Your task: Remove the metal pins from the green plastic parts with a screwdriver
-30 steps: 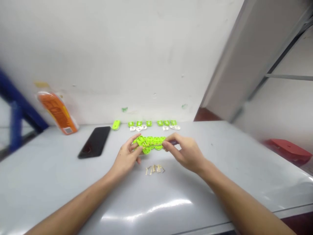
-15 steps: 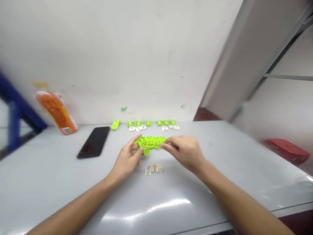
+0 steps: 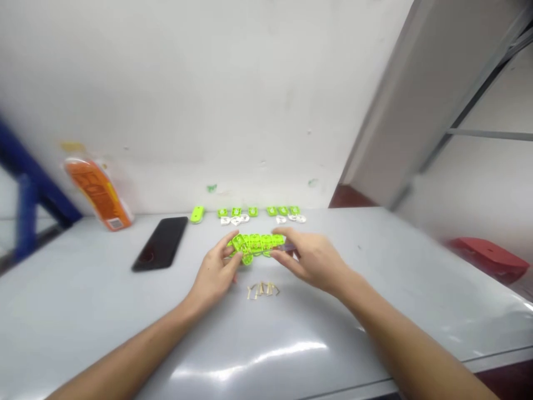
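Observation:
My left hand (image 3: 214,269) is closed, thumb and fingertips pinching a small bright-green plastic casing (image 3: 239,243) that is tilted up. Between the fingers of my right hand (image 3: 314,258) is a slim purplish-handled tool (image 3: 288,247), much like a screwdriver. Its thin shaft points left to the held casing; whether the tip touches cannot be made out. Behind and between both hands, several more green casings (image 3: 266,243) form a row on the table. Just nearer to me lies a little pile of thin brass-coloured strips (image 3: 262,290).
Along the wall stand several green casings (image 3: 253,211) with white pieces (image 3: 235,221) before them, and a closed green case (image 3: 197,214). A black phone (image 3: 161,244) and an orange bottle (image 3: 97,194) are at left. A red object (image 3: 489,258) sits beyond the grey table's (image 3: 400,278) right edge.
My right hand has lowered the tool so that its shaft lies nearly level, pointing at the held casing. The right fingers have spread a little; my left hand stays almost still.

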The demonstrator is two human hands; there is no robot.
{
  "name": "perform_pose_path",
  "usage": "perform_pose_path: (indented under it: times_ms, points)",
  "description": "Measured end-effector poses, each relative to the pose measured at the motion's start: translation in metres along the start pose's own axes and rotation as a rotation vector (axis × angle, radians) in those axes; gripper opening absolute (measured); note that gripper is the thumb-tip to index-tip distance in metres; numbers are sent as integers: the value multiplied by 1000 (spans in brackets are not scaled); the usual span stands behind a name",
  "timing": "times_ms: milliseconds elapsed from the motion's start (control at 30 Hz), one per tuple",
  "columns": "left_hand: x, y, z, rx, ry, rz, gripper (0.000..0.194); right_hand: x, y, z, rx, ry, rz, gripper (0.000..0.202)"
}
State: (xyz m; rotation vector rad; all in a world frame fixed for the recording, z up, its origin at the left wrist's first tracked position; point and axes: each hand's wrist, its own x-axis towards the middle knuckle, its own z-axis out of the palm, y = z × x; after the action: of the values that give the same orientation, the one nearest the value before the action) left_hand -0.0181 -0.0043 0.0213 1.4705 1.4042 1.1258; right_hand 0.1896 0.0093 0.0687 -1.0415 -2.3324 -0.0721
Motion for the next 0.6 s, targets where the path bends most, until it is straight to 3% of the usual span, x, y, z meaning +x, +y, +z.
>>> perform_pose_path:
  times_ms: [100, 167, 300, 467, 533, 600]
  points:
    - [0, 0, 0, 3, 13, 1, 56, 0, -2, -4, 180, -102, -39, 19]
    - [0, 0, 0, -15, 15, 6, 56, 1, 0, -2, 155, -67, -1, 16]
    - [0, -1, 0, -44, 24, 9, 58, 1, 3, 4, -114, 52, 94, 37]
    - [0, -3, 0, -14, 49, 20, 58, 0, 0, -2, 175, -100, -29, 22]
    - [0, -3, 1, -8, 50, 22, 58, 1, 1, -1, 200, -88, -24, 14]
    - [-1, -3, 1, -2, 48, 23, 58, 1, 2, 2, 77, -14, 17, 22]
